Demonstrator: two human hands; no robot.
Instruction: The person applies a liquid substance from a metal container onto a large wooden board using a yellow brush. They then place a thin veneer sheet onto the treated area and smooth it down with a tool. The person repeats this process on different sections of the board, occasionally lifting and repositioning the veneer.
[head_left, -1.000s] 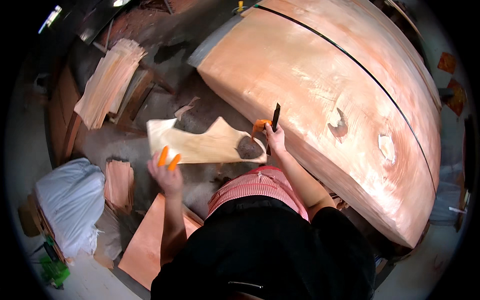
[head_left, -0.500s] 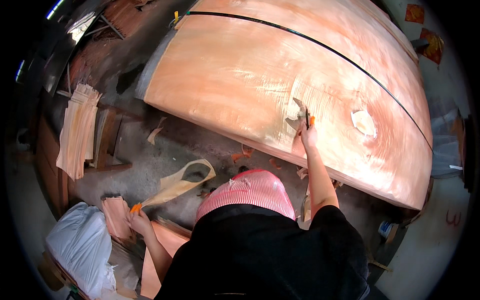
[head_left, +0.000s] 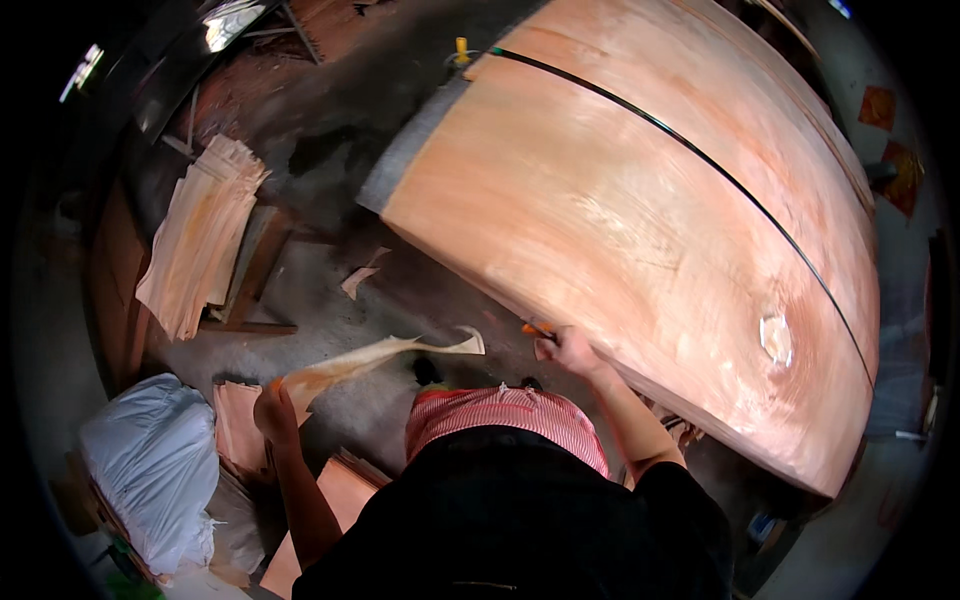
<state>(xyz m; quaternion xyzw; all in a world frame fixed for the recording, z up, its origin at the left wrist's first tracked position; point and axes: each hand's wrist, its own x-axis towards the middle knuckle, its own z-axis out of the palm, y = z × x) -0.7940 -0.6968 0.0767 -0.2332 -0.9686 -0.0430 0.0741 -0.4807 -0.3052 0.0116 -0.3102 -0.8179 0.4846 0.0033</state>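
My left hand [head_left: 273, 412], orange covering on its fingertips, is closed on one end of a long, pale strip of wood veneer [head_left: 385, 352]. The strip stretches away to the right above the floor, its far end curling. My right hand [head_left: 570, 352] is closed by the near edge of a large stack of veneer sheets [head_left: 600, 230]. A slim dark knife-like tool [head_left: 545, 332] shows partly in its fingers, beside an orange fingertip; blur hides its exact shape. A pale, ragged hole [head_left: 775, 340] marks the top sheet on the right.
A black strap [head_left: 690, 140] crosses the big stack. On the left a bundle of veneer pieces [head_left: 200, 240] leans by a wooden frame [head_left: 255, 265]. A stuffed white sack [head_left: 150, 470] stands lower left, near small veneer sheets [head_left: 240, 425]. Scraps [head_left: 362, 275] lie on the floor.
My right hand has come back from the sheet's surface to the stack's near edge. The strip in my left hand has straightened from a loop. The view has turned, shifting the stack rightward.
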